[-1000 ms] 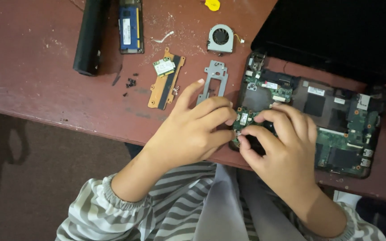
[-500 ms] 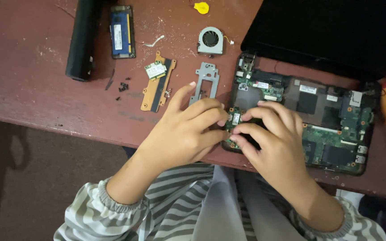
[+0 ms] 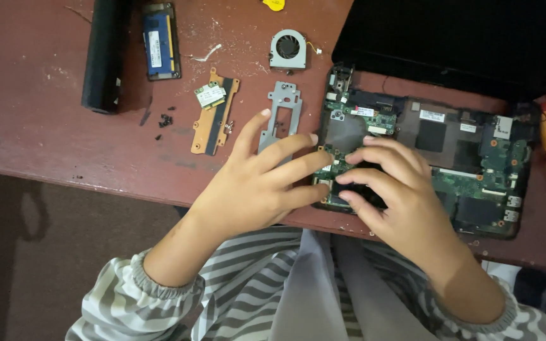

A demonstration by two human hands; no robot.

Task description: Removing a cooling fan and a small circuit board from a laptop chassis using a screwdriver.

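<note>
Opened laptop base (image 3: 475, 170), green board exposed, lies at the table's near edge. Left hand (image 3: 254, 183) is spread wide, fingertips on the board's left corner; right hand (image 3: 399, 202) is curled, fingertips pressed beside it, nothing seen gripped. Risk: connectors could be bent by pressure; loose screws (image 3: 164, 120) could be scattered. Worn, dusty red-brown table (image 3: 33, 139); dim room.

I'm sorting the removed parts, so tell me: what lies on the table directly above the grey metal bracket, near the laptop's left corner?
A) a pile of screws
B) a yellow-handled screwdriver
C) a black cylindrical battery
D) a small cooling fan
D: the small cooling fan sits just above the grey metal bracket, left of the opened laptop base.
</note>
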